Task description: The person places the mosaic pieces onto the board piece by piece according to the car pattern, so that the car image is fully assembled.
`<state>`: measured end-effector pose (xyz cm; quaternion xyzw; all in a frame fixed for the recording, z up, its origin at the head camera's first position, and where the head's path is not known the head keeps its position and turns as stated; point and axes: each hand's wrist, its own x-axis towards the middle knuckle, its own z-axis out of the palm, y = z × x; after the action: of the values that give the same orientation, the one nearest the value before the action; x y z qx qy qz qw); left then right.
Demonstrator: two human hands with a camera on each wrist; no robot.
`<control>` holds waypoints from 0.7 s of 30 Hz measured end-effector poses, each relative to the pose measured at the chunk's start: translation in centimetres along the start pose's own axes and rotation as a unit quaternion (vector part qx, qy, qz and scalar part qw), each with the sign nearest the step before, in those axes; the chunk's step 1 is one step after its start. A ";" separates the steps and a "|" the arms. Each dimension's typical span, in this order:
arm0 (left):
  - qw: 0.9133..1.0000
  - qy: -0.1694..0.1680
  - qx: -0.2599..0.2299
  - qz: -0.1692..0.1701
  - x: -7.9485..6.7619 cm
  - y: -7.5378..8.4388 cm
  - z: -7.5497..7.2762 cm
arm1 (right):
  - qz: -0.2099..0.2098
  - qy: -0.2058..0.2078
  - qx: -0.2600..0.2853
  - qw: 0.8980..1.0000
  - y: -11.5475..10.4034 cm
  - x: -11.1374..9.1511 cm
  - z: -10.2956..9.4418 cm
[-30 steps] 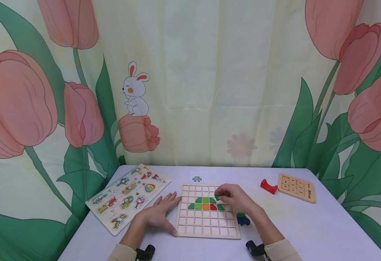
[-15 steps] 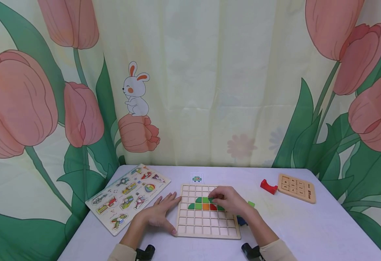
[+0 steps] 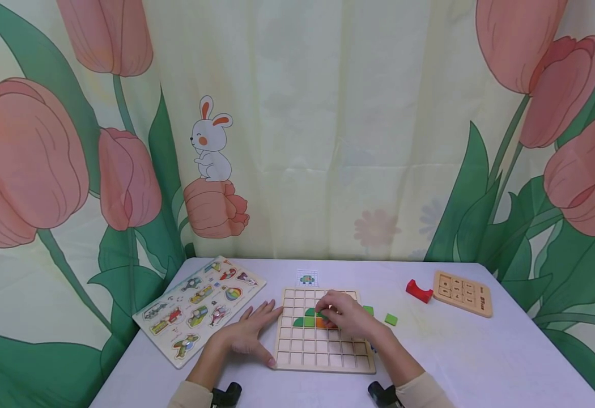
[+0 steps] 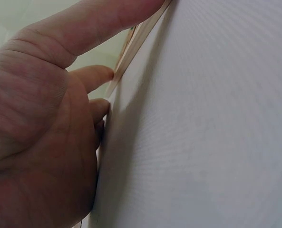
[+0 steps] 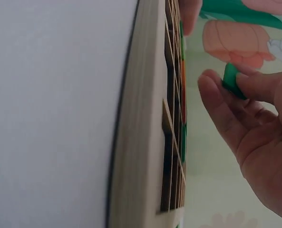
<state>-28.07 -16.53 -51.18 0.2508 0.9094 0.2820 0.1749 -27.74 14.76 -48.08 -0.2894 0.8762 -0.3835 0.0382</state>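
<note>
A wooden grid board (image 3: 323, 359) lies flat on the white table. In its cells sit dark and light green pieces (image 3: 305, 322) and an orange square (image 3: 320, 322); my right hand covers others. That hand (image 3: 347, 314) is over the board's upper middle. The right wrist view shows its thumb and fingers pinching a small dark green piece (image 5: 232, 81), held apart from the grid. My left hand (image 3: 249, 334) rests at the board's left side, fingers spread and fairly straight. Its thumb and fingertips touch the board's wooden edge (image 4: 141, 43).
A picture puzzle board (image 3: 211, 326) lies at the left. Behind the grid is a small pattern card (image 3: 307, 278). Light green squares (image 3: 391, 319) lie to its right, with a blue piece mostly hidden by my forearm. Farther right are a red arch-shaped block (image 3: 419, 292) and a wooden number board (image 3: 463, 293).
My right hand has moved left across the board, still pinching the dark green piece. Light green squares beside the board have come out from behind the forearm. The left hand stays put.
</note>
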 end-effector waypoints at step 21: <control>1.000 -0.008 0.000 0.000 0.2 -0.4 -0.1 | 0.009 -0.008 0.002 1.000 -1.8 1.9 2.1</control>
<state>-28.40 -16.75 -51.40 0.2528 0.9078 0.2803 0.1827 -27.86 11.44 -48.05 -0.2848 0.8777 -0.3823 0.0488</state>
